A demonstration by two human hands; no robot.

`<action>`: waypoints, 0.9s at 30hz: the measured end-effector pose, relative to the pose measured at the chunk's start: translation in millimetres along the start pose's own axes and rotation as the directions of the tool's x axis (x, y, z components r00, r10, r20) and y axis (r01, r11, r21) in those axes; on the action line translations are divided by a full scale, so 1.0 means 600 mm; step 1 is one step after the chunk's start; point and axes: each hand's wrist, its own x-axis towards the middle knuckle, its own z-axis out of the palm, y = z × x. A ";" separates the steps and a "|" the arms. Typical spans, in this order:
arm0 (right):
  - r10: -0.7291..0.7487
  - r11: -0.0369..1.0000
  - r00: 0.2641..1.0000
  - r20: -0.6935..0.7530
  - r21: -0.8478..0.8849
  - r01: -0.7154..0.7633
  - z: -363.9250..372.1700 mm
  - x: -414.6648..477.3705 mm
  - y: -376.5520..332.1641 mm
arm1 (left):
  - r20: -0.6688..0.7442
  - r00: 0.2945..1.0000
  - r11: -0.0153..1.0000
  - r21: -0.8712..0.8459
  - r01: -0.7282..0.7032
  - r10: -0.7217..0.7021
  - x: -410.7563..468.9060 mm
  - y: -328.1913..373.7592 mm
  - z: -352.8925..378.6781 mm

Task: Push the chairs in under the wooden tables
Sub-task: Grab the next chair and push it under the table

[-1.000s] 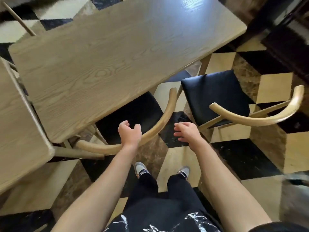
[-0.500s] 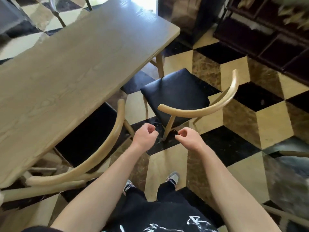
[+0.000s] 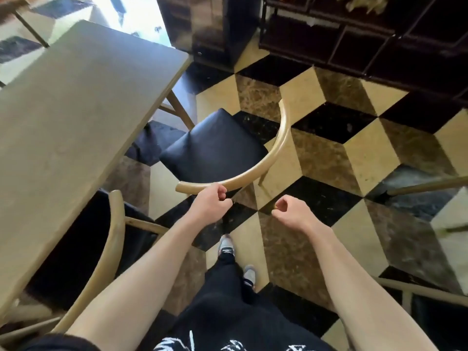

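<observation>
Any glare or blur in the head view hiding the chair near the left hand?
Head view: white glare blows out the floor past the table's far end; the shelf sits in deep shadow with little detail; the right edge is smeared by motion blur; the chair and left hand read sharp and evenly lit.

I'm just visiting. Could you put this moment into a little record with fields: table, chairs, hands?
wooden table: at left
near chair: black seat largely under the table
far chair: black seat out on the floor, beside the table's corner
left hand: fingers curled at the far chair's back rail; hold unclear
right hand: curled, holding nothing, apart from the rail
tiled floor: black, cream, brown pattern
</observation>
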 end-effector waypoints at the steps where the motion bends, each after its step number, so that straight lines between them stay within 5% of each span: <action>1: -0.008 1.000 1.000 0.003 -0.014 0.008 -0.007 0.010 -0.002 | -0.004 1.000 0.999 0.031 -0.011 0.011 0.011 0.001 -0.002; 8: -0.071 0.996 0.998 0.003 -0.062 0.071 -0.094 0.107 -0.043 | 0.086 0.993 0.954 0.282 -0.099 0.077 0.113 0.015 -0.026; 14: -0.263 0.916 0.963 -0.058 -0.329 0.231 -0.153 0.185 -0.094 | 0.305 0.952 0.941 0.324 -0.097 -0.007 0.181 0.027 -0.035; 19: -0.349 0.648 0.926 0.146 -0.676 0.351 -0.181 0.251 -0.128 | 0.428 0.899 0.949 0.311 -0.049 -0.094 0.214 0.032 -0.034; 23: -0.272 0.519 0.922 0.276 -0.764 0.382 -0.199 0.311 -0.146 | 0.438 0.893 0.933 0.355 -0.063 -0.107 0.233 0.033 -0.023; 27: -0.190 0.223 0.867 0.461 -0.839 0.496 -0.223 0.372 -0.149 | 0.457 0.870 0.919 0.393 -0.014 -0.183 0.249 0.039 -0.010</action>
